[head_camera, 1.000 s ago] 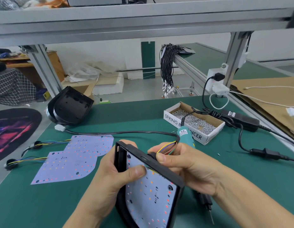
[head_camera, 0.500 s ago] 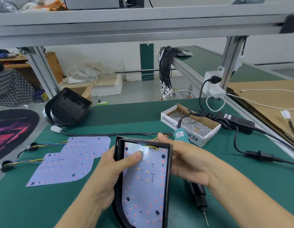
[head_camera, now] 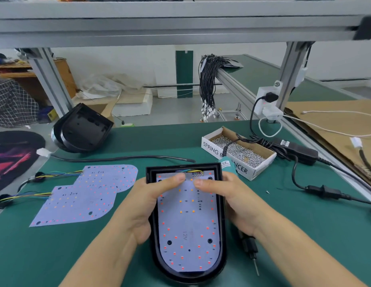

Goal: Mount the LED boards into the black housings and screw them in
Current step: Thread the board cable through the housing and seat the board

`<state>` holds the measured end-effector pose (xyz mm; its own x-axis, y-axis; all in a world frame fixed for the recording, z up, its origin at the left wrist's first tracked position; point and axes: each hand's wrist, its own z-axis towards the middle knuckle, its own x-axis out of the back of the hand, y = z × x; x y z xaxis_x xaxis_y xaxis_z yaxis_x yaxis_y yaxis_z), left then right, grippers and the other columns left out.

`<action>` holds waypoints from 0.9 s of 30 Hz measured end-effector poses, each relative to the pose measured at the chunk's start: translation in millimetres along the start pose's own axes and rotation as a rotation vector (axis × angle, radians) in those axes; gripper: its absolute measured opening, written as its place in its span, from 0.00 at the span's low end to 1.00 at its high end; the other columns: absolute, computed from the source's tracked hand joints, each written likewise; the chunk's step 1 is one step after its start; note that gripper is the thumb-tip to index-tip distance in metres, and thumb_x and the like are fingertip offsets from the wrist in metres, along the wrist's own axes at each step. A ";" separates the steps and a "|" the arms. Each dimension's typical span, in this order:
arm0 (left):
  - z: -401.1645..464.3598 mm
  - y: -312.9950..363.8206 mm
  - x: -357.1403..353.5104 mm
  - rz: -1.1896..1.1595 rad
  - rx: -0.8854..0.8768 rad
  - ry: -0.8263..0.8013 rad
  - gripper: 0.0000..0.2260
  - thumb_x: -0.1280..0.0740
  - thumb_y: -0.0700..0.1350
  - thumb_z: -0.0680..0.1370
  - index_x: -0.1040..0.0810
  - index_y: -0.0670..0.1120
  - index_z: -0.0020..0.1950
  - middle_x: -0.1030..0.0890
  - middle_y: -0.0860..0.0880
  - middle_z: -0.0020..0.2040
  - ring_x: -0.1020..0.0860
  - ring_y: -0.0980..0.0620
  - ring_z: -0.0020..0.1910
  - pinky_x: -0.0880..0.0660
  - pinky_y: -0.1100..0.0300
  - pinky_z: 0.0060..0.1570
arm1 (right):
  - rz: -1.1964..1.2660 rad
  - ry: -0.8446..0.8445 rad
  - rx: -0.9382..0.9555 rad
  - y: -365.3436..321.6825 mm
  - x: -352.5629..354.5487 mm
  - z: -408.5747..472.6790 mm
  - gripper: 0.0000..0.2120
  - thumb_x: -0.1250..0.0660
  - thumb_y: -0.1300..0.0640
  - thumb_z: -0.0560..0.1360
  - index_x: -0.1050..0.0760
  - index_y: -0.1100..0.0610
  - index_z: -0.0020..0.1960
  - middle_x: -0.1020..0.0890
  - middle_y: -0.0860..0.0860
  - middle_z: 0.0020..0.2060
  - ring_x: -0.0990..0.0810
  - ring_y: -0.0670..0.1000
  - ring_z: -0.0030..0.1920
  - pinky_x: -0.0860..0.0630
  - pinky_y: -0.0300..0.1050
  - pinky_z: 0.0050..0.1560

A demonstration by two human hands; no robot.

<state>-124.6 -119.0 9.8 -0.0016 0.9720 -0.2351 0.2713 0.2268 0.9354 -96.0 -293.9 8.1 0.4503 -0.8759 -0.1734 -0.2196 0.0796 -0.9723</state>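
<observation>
— Where does the camera sit?
— On the person's head, looking forward and down, close over the green table [head_camera: 304, 235].
— Any second view?
— None; this wide lens also catches the frame beam [head_camera: 180, 23] overhead.

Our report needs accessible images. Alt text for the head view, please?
Both hands, left hand and right hand, press an LED board into a black housing on a green table. Two loose LED boards lie left, a screw box behind.

We count: LED boards three, one [head_camera: 187, 222] seated, two [head_camera: 110, 180] [head_camera: 76, 206] loose; black housings two [head_camera: 219, 204] [head_camera: 82, 128]; screw box [head_camera: 261, 164] one; electric screwdriver [head_camera: 247, 243] one.
</observation>
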 end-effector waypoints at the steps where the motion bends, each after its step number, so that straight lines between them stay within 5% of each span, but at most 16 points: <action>1: 1.3 -0.1 -0.8 -0.003 -0.010 0.018 0.15 0.24 0.45 0.63 0.15 0.43 0.48 0.15 0.41 0.47 0.16 0.42 0.44 0.19 0.53 0.37 | -0.015 -0.009 0.008 -1.2 0.6 0.7 0.18 0.29 0.55 0.67 0.19 0.60 0.55 0.16 0.55 0.52 0.17 0.56 0.54 0.23 0.51 0.59; 7: 9.2 -1.6 -5.2 -0.047 -0.056 0.132 0.13 0.26 0.41 0.61 0.15 0.40 0.44 0.15 0.40 0.42 0.16 0.43 0.36 0.22 0.57 0.29 | -0.075 -0.084 0.049 -5.3 3.6 7.0 0.17 0.31 0.61 0.69 0.20 0.59 0.57 0.16 0.56 0.54 0.18 0.57 0.56 0.24 0.52 0.61; 11: 16.9 -4.6 -1.9 -0.044 0.034 0.169 0.11 0.25 0.42 0.64 0.16 0.40 0.44 0.15 0.41 0.40 0.16 0.45 0.33 0.23 0.58 0.26 | -0.146 -0.168 -0.023 -11.3 15.3 8.3 0.23 0.30 0.54 0.70 0.26 0.58 0.65 0.19 0.52 0.59 0.20 0.51 0.60 0.26 0.46 0.63; 15: 26.6 -18.7 12.8 -0.129 0.169 0.297 0.09 0.26 0.40 0.70 0.18 0.38 0.48 0.15 0.39 0.39 0.17 0.45 0.30 0.20 0.50 0.30 | -0.456 0.221 -0.091 -11.8 53.1 -2.7 0.38 0.25 0.38 0.59 0.28 0.51 0.65 0.20 0.48 0.55 0.20 0.45 0.50 0.24 0.43 0.55; 18: 28.0 -29.7 18.8 -0.080 0.194 0.309 0.12 0.26 0.34 0.69 0.19 0.35 0.51 0.16 0.39 0.38 0.18 0.44 0.30 0.19 0.50 0.31 | -0.944 0.334 -0.275 3.1 69.7 -11.5 0.29 0.26 0.37 0.63 0.29 0.49 0.57 0.22 0.46 0.45 0.23 0.45 0.43 0.28 0.40 0.43; 21: 28.9 -38.5 16.7 0.075 0.052 0.352 0.19 0.25 0.30 0.65 0.21 0.38 0.54 0.15 0.41 0.44 0.16 0.42 0.39 0.19 0.50 0.40 | -1.181 0.325 -0.367 14.9 64.9 -7.5 0.26 0.29 0.33 0.61 0.27 0.51 0.47 0.23 0.45 0.40 0.24 0.46 0.40 0.32 0.42 0.35; 25: 27.5 -44.2 13.9 0.170 -0.054 0.392 0.23 0.24 0.31 0.65 0.25 0.40 0.58 0.16 0.42 0.49 0.17 0.42 0.43 0.20 0.51 0.42 | -1.321 0.346 -0.368 13.0 59.2 -0.1 0.21 0.29 0.38 0.60 0.30 0.54 0.36 0.26 0.48 0.34 0.28 0.47 0.33 0.36 0.44 0.29; 27: 25.9 -49.2 15.5 0.173 -0.090 0.417 0.24 0.24 0.33 0.66 0.26 0.44 0.58 0.17 0.44 0.48 0.17 0.45 0.42 0.21 0.53 0.39 | -1.072 0.370 -0.353 14.0 63.1 -1.3 0.14 0.29 0.48 0.65 0.29 0.57 0.38 0.24 0.50 0.33 0.26 0.49 0.31 0.33 0.41 0.30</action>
<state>-113.0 -116.8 -46.7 -0.3558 0.9339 0.0350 0.2165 0.0459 0.9752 -71.8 -348.6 -16.2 0.2850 -0.5048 0.8148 -0.1361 -0.8628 -0.4869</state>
